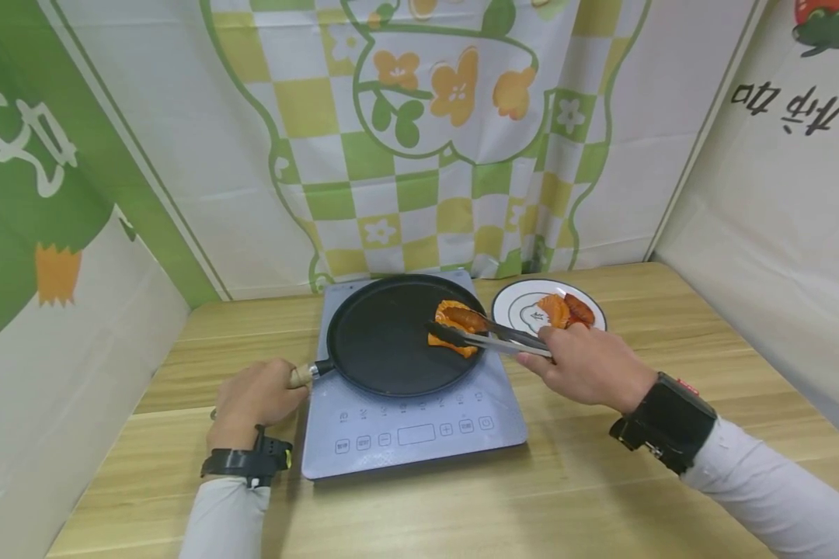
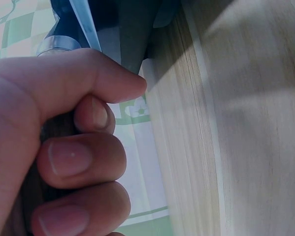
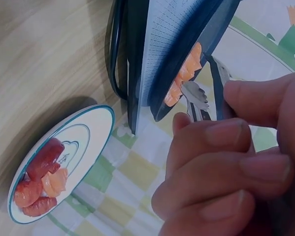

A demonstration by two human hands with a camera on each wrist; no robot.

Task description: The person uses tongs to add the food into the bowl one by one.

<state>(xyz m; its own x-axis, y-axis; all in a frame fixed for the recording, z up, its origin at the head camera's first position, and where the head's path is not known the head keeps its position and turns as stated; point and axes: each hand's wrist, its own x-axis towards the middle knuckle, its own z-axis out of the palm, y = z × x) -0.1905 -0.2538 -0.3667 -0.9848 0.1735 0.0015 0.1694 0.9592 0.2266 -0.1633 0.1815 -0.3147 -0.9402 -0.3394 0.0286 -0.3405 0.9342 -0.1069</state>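
Note:
My left hand (image 1: 259,396) grips the light wooden handle (image 1: 301,376) of a flat black frying pan (image 1: 384,334); in the left wrist view its fingers (image 2: 83,157) curl round the handle. My right hand (image 1: 590,365) holds metal tongs (image 1: 510,341), fingers wrapped round their arms in the right wrist view. The tong tips reach over the pan's right side, at an orange, wavy-edged piece of food (image 1: 461,349). That piece lies in the pan; whether the tips pinch it I cannot tell.
Beneath the pan is a pale induction cooker (image 1: 419,454) on a wooden table (image 1: 573,497). A white plate (image 1: 513,299) with a dark rim stands to its right, bearing an orange piece (image 1: 554,309) and reddish-brown sausage-like pieces (image 1: 579,309). A patterned curtain (image 1: 419,186) hangs behind.

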